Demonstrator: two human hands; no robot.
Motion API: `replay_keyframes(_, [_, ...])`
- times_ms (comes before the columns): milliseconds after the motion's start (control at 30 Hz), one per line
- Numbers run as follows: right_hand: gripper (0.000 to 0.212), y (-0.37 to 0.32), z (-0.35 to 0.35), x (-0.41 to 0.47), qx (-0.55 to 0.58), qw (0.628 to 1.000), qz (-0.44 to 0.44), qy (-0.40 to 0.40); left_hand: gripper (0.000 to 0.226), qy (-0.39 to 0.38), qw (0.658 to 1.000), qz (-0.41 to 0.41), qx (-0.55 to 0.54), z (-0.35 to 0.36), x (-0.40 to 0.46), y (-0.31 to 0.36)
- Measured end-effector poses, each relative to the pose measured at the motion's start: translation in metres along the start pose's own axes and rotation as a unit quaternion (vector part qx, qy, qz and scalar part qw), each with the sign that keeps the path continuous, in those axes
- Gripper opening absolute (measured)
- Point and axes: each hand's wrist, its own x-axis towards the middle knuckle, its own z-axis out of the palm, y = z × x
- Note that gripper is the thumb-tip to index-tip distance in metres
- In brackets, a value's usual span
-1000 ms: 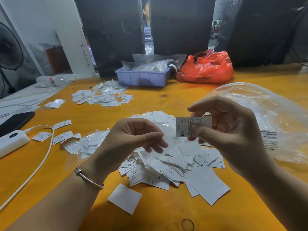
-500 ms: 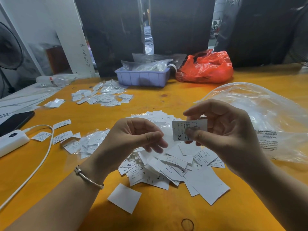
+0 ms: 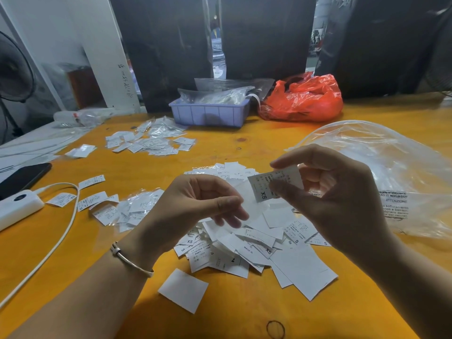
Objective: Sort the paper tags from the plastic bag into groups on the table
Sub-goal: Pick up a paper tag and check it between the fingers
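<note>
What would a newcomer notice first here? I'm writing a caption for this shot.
First, the right hand at centre, pinching a small white paper tag marked XS above a loose heap of white paper tags on the orange wooden table. Next, the crumpled red plastic bag at the far edge, beside a pale blue plastic tray.
</note>
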Motion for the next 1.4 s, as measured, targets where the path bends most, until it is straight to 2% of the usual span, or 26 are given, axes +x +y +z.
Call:
replay_keyframes(400, [0.03, 0.004, -0.003, 0.0, 0.077, 0.996, 0.032, -0.032, 0.01, 0.015, 1.0, 0.005, 0.001, -0.001, 0.0, -0.001])
replay_keyframes(733, [0.031, 0.007, 0.002, -0.002, 0.044, 0.995, 0.038, -0.08, 0.007, -0.002, 1.0, -0.003, 0.019, 0.001, 0.001, -0.001])
replay_keyframes(1000, [0.026, 0.011, 0.01, -0.005, 0.066, 0.989, 0.068, -0.114, 0.016, -0.009, 1.0, -0.014, 0.025, 0.004, 0.001, -0.002])
replay_keyframes(1400, [0.015, 0.009, 0.001, 0.002, 0.111, 0.992, 0.048, 0.032, 0.016, 0.017, 1.0, 0.004, 0.005, -0.001, 0.0, 0.0])
